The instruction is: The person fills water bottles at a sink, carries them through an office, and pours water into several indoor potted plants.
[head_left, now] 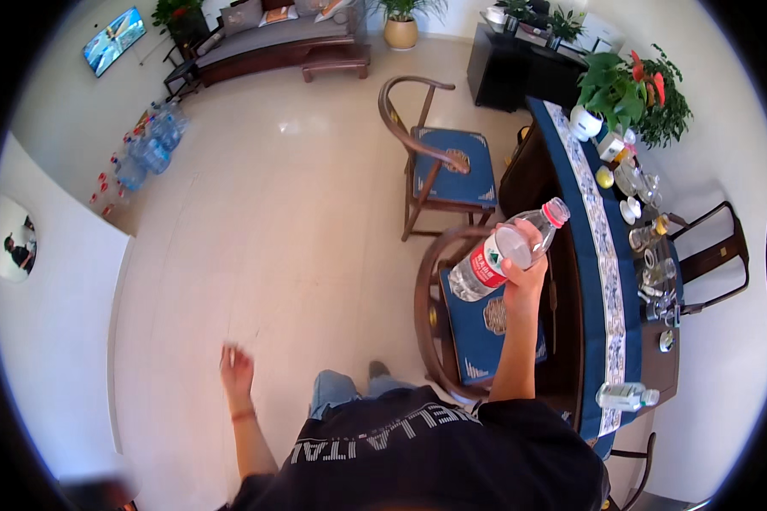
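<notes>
One clear plastic bottle (494,258) is noted, with a red and white wrap-around label at mid-body and a red band at the neck (whether a cap is seated there cannot be determined from this angle). It is held clear of any support in the right hand (528,274), whose fingers and thumb wrap the upper body just above the label. The bottle is steeply tilted, mouth uppermost, its base to the left and its neck to the right, and in this view it overlaps the far side of the near blue-cushioned chair (473,336).
</notes>
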Motion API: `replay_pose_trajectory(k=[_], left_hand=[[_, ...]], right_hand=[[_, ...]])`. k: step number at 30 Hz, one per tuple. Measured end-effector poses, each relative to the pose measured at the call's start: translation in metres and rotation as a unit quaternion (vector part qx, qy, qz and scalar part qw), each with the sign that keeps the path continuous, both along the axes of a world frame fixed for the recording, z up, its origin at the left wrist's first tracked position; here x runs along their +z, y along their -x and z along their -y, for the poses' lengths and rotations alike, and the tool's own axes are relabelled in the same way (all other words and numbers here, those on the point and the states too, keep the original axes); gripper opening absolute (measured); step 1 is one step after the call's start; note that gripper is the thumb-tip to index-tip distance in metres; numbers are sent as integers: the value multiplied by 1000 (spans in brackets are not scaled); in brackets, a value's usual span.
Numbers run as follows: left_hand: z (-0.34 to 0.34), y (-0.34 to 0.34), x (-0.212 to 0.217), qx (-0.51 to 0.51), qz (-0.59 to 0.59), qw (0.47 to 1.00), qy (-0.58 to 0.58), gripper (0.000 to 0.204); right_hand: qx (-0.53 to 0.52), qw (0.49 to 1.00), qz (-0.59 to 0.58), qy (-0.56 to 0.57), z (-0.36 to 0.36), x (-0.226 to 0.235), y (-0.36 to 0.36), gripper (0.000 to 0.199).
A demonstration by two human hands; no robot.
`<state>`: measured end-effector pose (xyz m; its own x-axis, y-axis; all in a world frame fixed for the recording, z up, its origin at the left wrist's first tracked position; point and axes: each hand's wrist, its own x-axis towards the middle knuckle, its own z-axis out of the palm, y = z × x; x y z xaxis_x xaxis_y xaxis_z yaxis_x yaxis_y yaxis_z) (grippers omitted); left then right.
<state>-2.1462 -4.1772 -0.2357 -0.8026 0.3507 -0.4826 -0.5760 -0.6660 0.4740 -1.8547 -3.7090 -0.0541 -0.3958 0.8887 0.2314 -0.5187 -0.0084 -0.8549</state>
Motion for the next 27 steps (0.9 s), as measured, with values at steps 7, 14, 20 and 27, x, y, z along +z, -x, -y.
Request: replay_pose_trajectory(k=[7,14,20,27], left_hand=[[145,85,-126,199,130,969,66,14],[-130,471,-96,133,14,991,26,6],[-562,654,0,-205,-120,963,-128,4],[-897,623,44,-394,69,875,-275,2]], right_hand=[[-18,997,58,-43,-82,-31,175,78],[-122,981,138,-56,-152,-36,324,83],[-153,960,196,-130,-247,-18,426,82],[-267,922,203,-195,-411,-50,508,80]])
